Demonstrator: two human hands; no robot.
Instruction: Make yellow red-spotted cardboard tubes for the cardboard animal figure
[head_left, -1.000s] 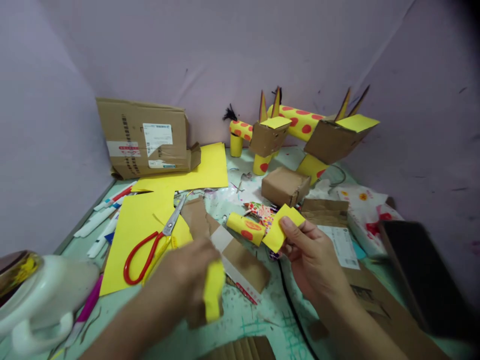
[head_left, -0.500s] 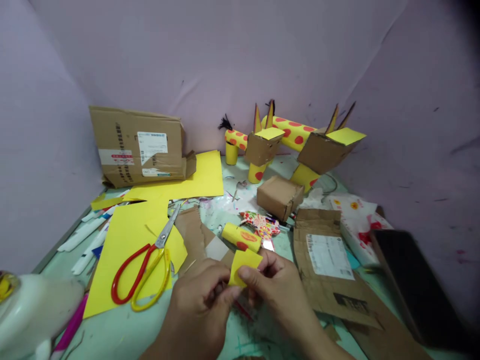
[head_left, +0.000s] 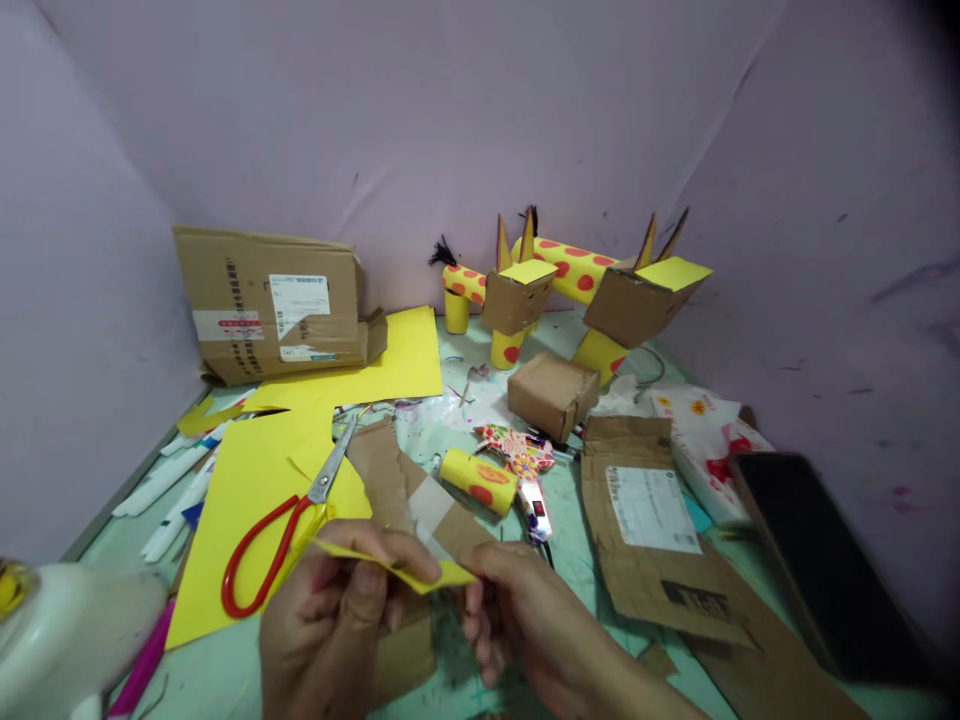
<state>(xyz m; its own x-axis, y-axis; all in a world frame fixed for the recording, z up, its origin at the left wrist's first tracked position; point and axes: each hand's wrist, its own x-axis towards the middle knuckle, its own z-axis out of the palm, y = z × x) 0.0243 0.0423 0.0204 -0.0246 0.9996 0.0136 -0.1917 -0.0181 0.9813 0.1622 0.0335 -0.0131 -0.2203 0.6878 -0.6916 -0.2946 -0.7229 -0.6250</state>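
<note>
Low in the middle of the view, my left hand (head_left: pixel 337 620) and my right hand (head_left: pixel 517 625) both pinch a small yellow paper piece (head_left: pixel 397 568), held nearly edge-on between them. The left fingers are curled round its left part, the right fingertips grip its right end. Under the hands lies a brown cardboard strip (head_left: pixel 409 490) with tape. Red-handled scissors (head_left: pixel 281 540) rest on a yellow sheet (head_left: pixel 247 480) just left of the hands. A yellow roll with red spots (head_left: pixel 478 481) lies just beyond them.
Two yellow, red-spotted cardboard animal figures (head_left: pixel 577 285) stand at the back by the wall. A flattened box (head_left: pixel 270 305) leans at the back left, a small brown box (head_left: pixel 551 393) sits mid-table. Cardboard with a label (head_left: pixel 652 520), a dark tablet (head_left: pixel 817 560), markers (head_left: pixel 169 480) and a white jug (head_left: pixel 67 640) surround the hands.
A second ago the hands were apart, each with a yellow piece. They came together low in the view and now hold one yellow piece turned flat, nearly edge-on.
</note>
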